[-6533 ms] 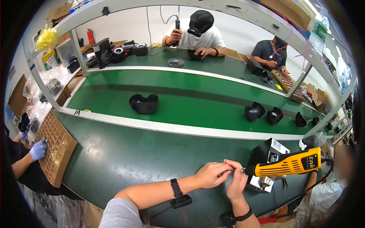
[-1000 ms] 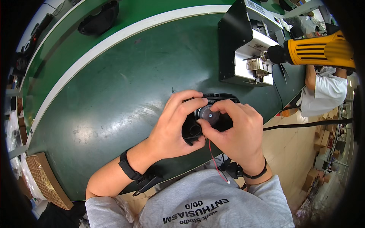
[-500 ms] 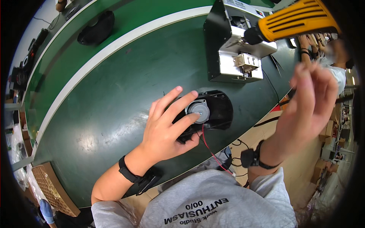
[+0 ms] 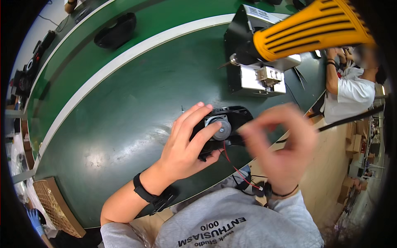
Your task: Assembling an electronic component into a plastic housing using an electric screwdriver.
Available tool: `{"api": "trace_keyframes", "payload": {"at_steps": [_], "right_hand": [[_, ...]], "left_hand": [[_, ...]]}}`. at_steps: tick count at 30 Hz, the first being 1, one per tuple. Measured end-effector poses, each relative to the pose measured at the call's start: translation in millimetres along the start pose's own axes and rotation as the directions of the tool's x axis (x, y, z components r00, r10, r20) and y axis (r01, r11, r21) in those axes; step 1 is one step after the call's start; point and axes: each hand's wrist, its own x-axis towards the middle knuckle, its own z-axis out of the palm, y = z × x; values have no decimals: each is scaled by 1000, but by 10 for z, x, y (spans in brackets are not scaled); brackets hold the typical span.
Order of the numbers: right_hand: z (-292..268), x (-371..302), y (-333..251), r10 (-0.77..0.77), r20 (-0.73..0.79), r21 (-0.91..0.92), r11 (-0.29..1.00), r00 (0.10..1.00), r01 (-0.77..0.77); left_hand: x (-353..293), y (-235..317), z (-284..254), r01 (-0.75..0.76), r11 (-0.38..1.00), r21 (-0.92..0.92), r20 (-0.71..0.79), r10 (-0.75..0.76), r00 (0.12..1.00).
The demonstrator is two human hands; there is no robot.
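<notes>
Two bare hands are at a black shell (image 4: 240, 117) on the dark green tabletop (image 4: 111, 115), near its front edge. Inside the shell sits a round grey speaker (image 4: 223, 131), magnet side up. The left hand (image 4: 182, 139) has its grip around the shell's left side, thumb at the near edge, fingers toward the far edge, one fingertip resting on the speaker. The right hand (image 4: 285, 144), blurred, is at the shell's right edge; its grip is curled with the fingertips close together, and whether it has hold of anything I cannot tell. Red and black wires (image 4: 232, 164) run from the speaker toward the person's body, with a white plug (image 4: 260, 188) at the end. Farther off, a yellow driver (image 4: 310, 33), bit pointing left, shows in front of a black-and-silver machine (image 4: 250, 80). Beyond a white rail (image 4: 136, 53), a second shell (image 4: 115, 32) rests on a green belt (image 4: 62, 78). At lower left are a divided tray (image 4: 56, 204) and a co-worker's blue-gloved hand (image 4: 35, 220).
</notes>
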Motion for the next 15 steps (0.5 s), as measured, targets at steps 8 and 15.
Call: {"api": "trace_keyframes", "payload": {"at_steps": [8, 15], "right_hand": [[423, -149, 191, 139, 198, -178, 979, 970, -104], [450, -96, 240, 182, 311, -110, 982, 933, -155]], "left_hand": [[-18, -71, 33, 24, 997, -67, -19, -25, 999], [1, -79, 32, 20, 995, -97, -20, -22, 1000]]}}
